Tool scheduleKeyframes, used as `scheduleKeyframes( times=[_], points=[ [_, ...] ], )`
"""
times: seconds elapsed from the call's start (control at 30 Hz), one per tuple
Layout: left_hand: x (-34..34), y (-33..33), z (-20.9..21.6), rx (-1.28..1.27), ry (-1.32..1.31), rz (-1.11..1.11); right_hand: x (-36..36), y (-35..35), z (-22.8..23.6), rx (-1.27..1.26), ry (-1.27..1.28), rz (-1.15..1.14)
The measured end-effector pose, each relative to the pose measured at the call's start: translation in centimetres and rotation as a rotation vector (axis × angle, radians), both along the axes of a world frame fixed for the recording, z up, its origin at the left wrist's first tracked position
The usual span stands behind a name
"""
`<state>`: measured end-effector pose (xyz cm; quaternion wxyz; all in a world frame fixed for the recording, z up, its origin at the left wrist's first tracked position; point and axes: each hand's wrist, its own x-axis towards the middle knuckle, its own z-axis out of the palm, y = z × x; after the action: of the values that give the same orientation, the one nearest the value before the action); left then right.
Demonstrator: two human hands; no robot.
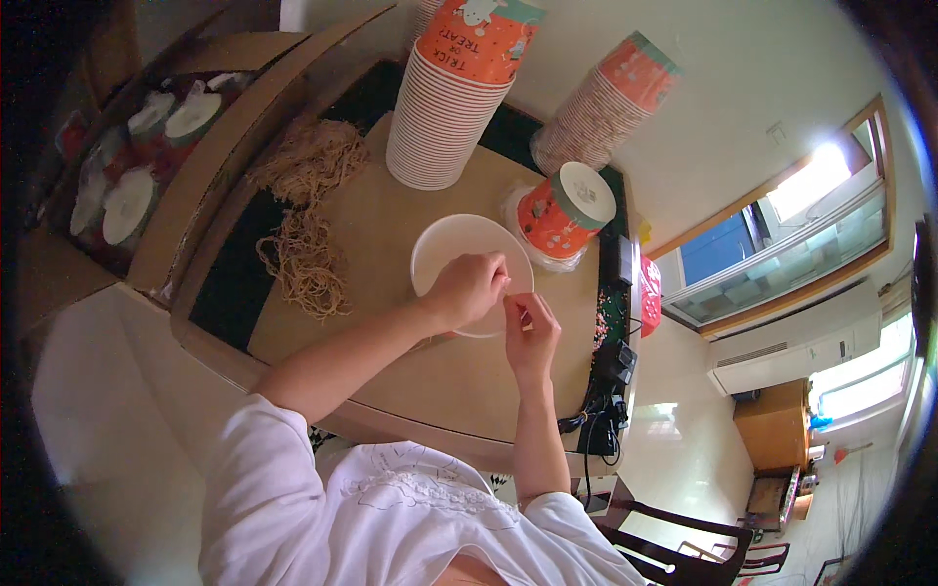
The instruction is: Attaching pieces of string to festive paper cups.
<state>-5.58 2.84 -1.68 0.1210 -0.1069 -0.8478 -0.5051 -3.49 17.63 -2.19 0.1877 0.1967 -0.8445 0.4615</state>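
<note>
A paper bucket (pixel 442 249) with a white inside stands mouth up on the table in front of me. Over its near right rim, my left hand (pixel 469 291) is closed in a pinch, fingertips together. Just to the right, my right hand (pixel 533 337) is closed too, its thumb and fingers pressed together close to the left fingertips. Whatever is between the fingers is too small to make out. Tan cords (pixel 305 259) lie in a loose tangle on the left of the table. Beyond the open bucket, an orange bucket (pixel 559 213) with a white base sits upside down on clear plastic wrap.
A tall stack of orange-and-white paper buckets (pixel 440 117) rises at the back, with another wrapped stack (pixel 596 112) to its right. At the left stands an open cardboard box (pixel 230 146) holding more buckets. Small beads (pixel 600 322) and black cables (pixel 591 415) lie along the right edge.
</note>
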Motion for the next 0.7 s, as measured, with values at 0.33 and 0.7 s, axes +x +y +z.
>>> scheduleKeyframes(
  times=[0.33, 0.7],
  points=[
    [0.2, -0.4, 1.3, 0.104, -0.014, -0.153, -1.1, 1.2, 0.5, -0.301, -0.347, 0.094],
    [2.1, -2.0, 4.7, -0.096, 0.217, -0.106, -1.7, 2.9, 3.2, 0.151, -0.131, 0.326]
  ],
)
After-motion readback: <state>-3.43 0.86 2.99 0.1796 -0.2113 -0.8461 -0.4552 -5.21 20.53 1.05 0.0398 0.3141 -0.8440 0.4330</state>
